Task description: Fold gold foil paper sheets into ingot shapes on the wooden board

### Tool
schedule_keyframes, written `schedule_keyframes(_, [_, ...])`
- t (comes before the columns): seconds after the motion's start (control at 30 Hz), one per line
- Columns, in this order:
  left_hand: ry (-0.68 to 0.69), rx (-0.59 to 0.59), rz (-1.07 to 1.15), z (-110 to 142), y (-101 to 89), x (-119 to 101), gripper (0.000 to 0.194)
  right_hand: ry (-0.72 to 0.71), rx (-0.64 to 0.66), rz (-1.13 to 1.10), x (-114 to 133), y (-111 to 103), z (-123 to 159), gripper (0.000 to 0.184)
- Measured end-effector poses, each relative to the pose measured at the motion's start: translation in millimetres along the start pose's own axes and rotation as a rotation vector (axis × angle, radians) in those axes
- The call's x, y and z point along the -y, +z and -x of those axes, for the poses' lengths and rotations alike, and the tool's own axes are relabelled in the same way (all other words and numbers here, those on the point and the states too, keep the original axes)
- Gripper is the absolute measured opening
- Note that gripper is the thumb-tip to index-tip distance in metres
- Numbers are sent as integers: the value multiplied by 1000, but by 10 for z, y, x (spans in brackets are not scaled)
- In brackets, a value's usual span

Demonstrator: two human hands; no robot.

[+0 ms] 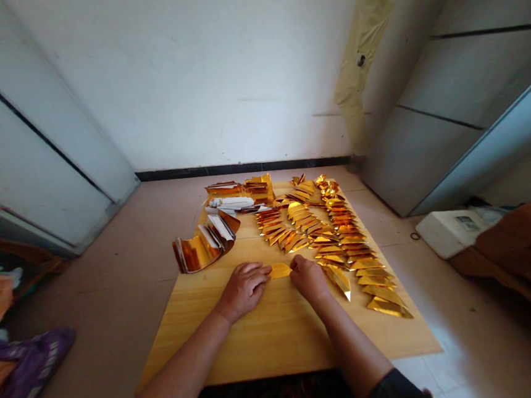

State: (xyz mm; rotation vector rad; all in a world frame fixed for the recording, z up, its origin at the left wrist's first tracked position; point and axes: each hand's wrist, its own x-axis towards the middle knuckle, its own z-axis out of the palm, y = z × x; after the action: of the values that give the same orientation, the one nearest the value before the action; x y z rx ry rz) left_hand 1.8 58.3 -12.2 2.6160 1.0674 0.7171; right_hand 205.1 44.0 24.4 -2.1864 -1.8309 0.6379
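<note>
Against a pale wall [217, 73], on a low wooden board [259, 336], we see rows of folded gold pieces [352, 238] spread across the far and right parts, many overlapping like shingles. At the far left, a curved stack of gold sheets [193, 255] shows its shiny face, with a white-edged bundle [231, 203] just beyond. Nearer the middle, the right hand [308, 279] is curled, its fingers closed on the right end of a small folded gold piece [280, 270]. The left hand [245, 287] has its fingertips at the opposite end; we cannot tell whether they pinch it or only press it down. The piece lies between the two hands, flat or nearly so, near the board's centre.

We judge it very light, thin and easily creased, its shiny face perhaps a little slippery, its folds stiffer than a single sheet. We would take it by both ends with light fingertips, pressing only along the folds, since a squeeze across the middle could crumple it.
</note>
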Motion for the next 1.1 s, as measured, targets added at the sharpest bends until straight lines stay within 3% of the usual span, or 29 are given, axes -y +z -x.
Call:
schedule_keyframes(0.27, [36, -16, -33, -8, -53, -71, 21, 8, -16, 38, 5, -26, 16, 20])
schedule_keyframes(0.4, [55, 17, -110, -164, -91, -187, 14, -3, -19, 74, 32, -35, 23, 20])
schedule_keyframes(0.63, [52, 26, -331, -400, 27, -251, 21, -110, -66, 127, 21, -7, 114, 21])
schedule_keyframes(0.9, [28, 102, -372, -398, 44, -264, 20, -144, -89, 214, 19, 74, 153, 21])
schedule_keyframes(1.1, [-29, 44, -357, -365, 59, -263, 23, -133, -91, 200, 9, 56, 167, 19])
